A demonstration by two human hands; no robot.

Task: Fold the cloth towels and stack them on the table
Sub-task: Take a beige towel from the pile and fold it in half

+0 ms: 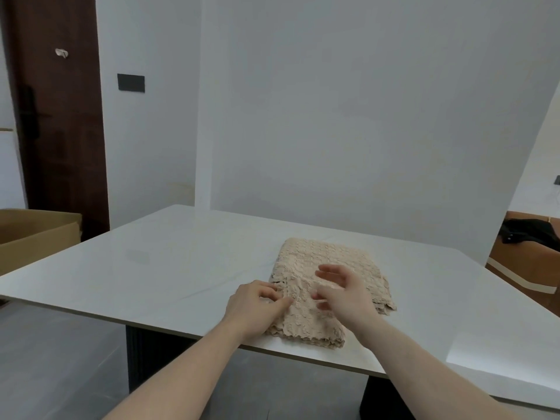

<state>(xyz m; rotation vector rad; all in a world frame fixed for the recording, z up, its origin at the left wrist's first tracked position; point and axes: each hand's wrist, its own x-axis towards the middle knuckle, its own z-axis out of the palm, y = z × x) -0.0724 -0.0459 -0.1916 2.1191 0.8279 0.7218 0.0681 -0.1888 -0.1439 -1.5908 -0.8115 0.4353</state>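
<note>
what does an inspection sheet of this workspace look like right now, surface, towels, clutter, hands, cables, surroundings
surface: white table, glossy
job's things: beige towels, folded, lying near the front edge
clutter: nothing seen on the table
grippers: left hand with curled fingers at the towels' left edge; right hand open above them, blurred
cables: nothing seen
surroundings: cardboard box on the left, dark door behind it, black garment on a seat at right

Plain white room with a pale worktop [169, 253]
Dark wooden door [57, 116] at left beside a black wall switch [131, 83]; cardboard box [33, 234] below, grey floor [60, 359] underneath
</note>
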